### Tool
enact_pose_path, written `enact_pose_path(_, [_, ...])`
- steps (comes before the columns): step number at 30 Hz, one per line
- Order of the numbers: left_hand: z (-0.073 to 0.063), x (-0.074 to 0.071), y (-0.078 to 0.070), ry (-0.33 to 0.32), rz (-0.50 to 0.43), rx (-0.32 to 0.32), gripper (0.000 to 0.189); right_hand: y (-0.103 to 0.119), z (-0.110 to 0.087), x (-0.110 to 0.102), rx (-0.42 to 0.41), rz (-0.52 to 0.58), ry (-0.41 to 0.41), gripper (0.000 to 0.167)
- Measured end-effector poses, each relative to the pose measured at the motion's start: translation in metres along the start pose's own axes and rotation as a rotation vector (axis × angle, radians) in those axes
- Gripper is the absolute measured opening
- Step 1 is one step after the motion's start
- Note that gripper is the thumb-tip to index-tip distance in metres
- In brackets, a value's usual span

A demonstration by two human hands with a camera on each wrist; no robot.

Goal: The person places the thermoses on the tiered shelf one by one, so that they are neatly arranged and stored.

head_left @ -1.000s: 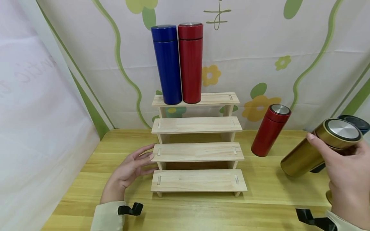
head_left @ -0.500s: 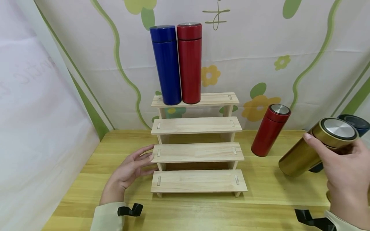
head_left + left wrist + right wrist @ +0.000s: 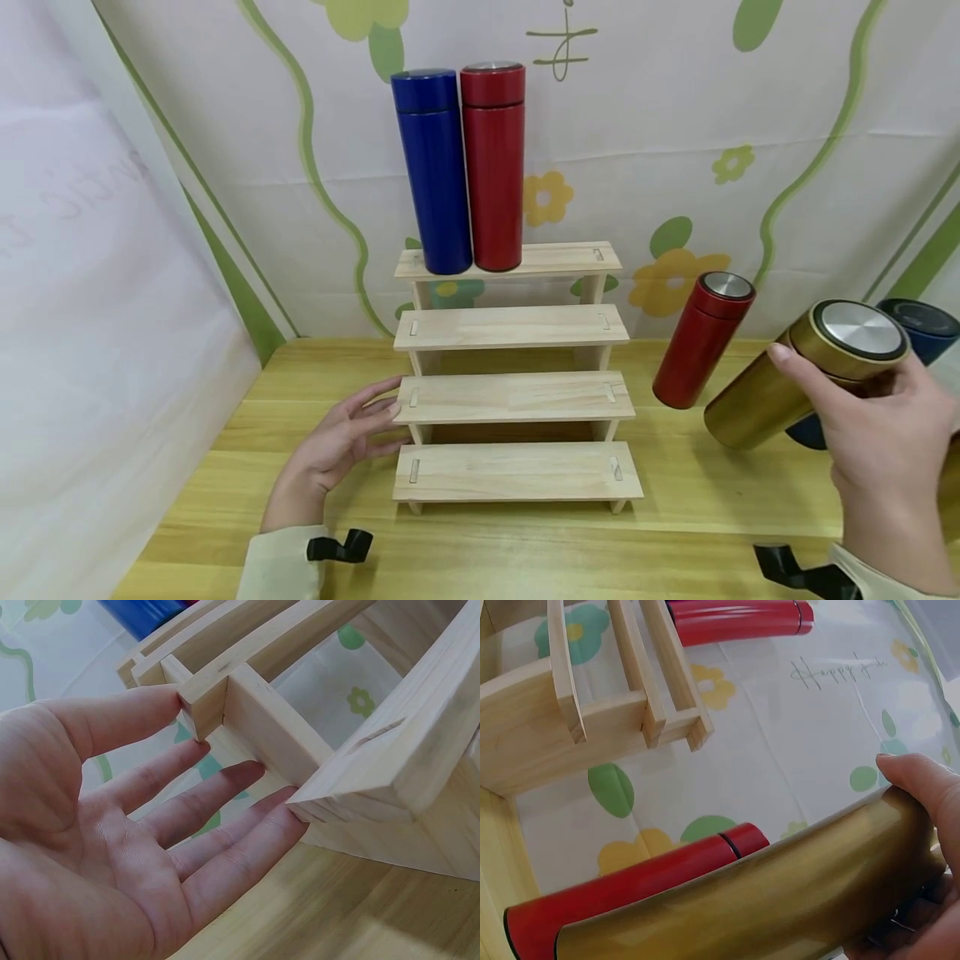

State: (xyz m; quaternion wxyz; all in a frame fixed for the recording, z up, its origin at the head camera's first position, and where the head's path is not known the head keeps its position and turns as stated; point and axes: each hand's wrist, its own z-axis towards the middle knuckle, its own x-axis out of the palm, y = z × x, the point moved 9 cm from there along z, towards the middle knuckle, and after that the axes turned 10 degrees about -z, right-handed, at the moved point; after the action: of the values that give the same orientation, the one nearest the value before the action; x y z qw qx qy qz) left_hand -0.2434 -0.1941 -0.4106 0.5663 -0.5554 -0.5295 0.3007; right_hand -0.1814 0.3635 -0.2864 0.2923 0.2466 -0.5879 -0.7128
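In the head view my right hand (image 3: 888, 433) grips a gold thermos bottle (image 3: 780, 383) near its lid, thumb on the near side. The right wrist view shows the same gold thermos (image 3: 742, 885) in front of a red thermos (image 3: 630, 892). My left hand (image 3: 341, 442) touches the left side of a four-step wooden shelf (image 3: 517, 396). In the left wrist view its fingers (image 3: 232, 862) reach out nearly straight, fingertips at the shelf's end boards (image 3: 270, 727). On the shelf's top step a blue thermos (image 3: 435, 175) and a red thermos (image 3: 493, 167) stand side by side.
Another red thermos (image 3: 701, 342) stands on the wooden table (image 3: 517, 550) right of the shelf. A dark blue thermos (image 3: 926, 325) is partly hidden behind the gold one. Part of a second gold bottle (image 3: 951, 492) shows at the right edge. A patterned cloth (image 3: 675, 108) hangs behind.
My right hand has moved a little left with the gold thermos, towards the red one on the table. More of the dark blue thermos shows. The left hand has stayed at the shelf.
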Motion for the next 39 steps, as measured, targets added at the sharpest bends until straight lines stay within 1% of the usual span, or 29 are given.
enact_pose_path(2, [-0.001,0.0,0.0,-0.002,0.001,-0.001,0.071,0.002,-0.002,0.004,-0.009,0.051,0.021,0.07])
enact_pose_path(8, [-0.001,0.001,0.0,0.007,-0.001,0.001,0.071,0.005,-0.007,0.015,-0.022,0.008,0.059,0.071])
enact_pose_path(17, [0.0,0.0,0.0,0.006,-0.006,0.002,0.071,0.006,-0.013,0.026,-0.011,0.015,0.101,0.072])
enact_pose_path(27, [0.0,0.0,0.001,-0.004,-0.01,-0.005,0.071,0.017,-0.018,0.038,-0.105,0.094,0.153,0.068])
enact_pose_path(32, [-0.001,0.0,0.001,-0.007,-0.015,-0.003,0.071,0.024,-0.02,0.042,-0.152,0.072,0.175,0.068])
enact_pose_path(39, [-0.001,0.0,0.002,-0.006,-0.014,-0.002,0.071,0.034,-0.021,0.047,-0.166,0.03,0.192,0.066])
